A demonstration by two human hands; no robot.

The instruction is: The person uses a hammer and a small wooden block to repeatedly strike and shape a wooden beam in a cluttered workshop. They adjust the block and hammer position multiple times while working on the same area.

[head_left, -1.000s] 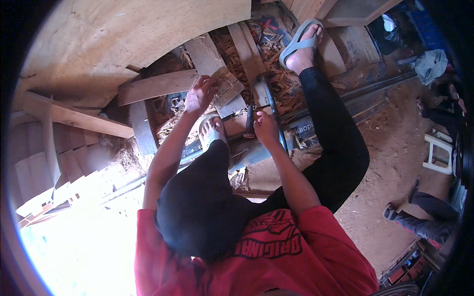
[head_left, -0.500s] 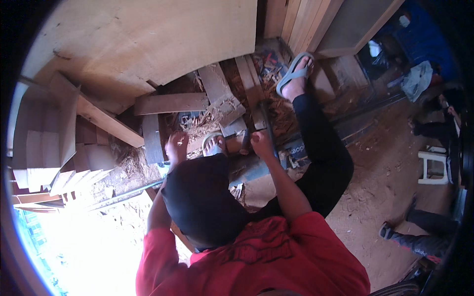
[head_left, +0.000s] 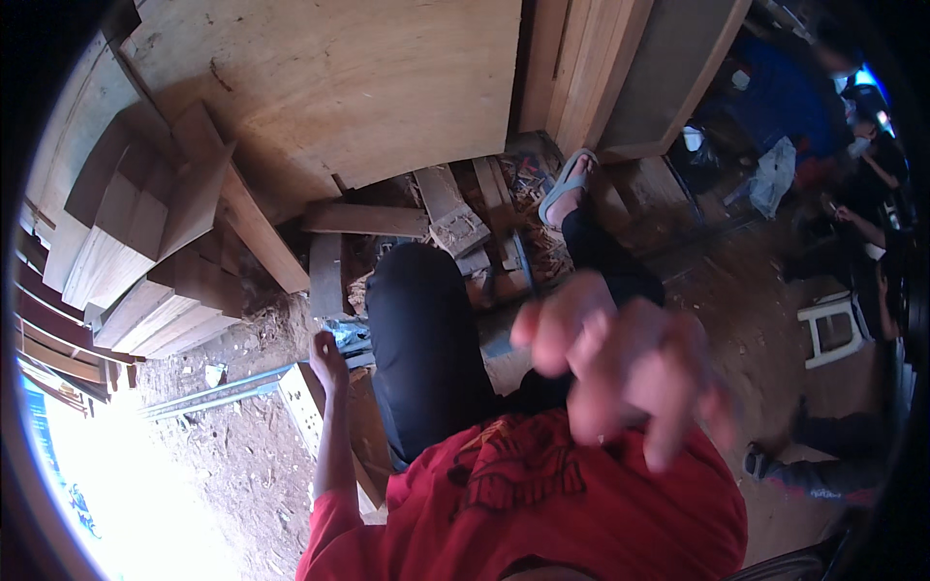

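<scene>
Close to the camera, my right hand (head_left: 630, 368) is raised in front of my red shirt. It is blurred, its fingers are apart and bent, and nothing shows between them. My left hand (head_left: 329, 360) hangs low beside my left knee, near a crumpled light-blue piece of plastic (head_left: 347, 335). Its fingers look curled in, and whatever they may hold is hidden. Past my knee lie short wooden offcuts (head_left: 455, 223) among wood shavings (head_left: 550, 254). A dark upright piece (head_left: 489, 283), too small to name, stands close to the rail there.
A large plywood panel (head_left: 387, 87) stands ahead, with a wooden frame (head_left: 668, 77) to its right. Stacked boards (head_left: 126, 223) lean at the left. A pale stool (head_left: 831, 329) and other people are at the right. A white slotted strip (head_left: 302, 407) lies by my left forearm.
My right hand has risen from beside the dark upright piece to near the camera. My left hand has come down and back beside my knee. The view has shifted.
</scene>
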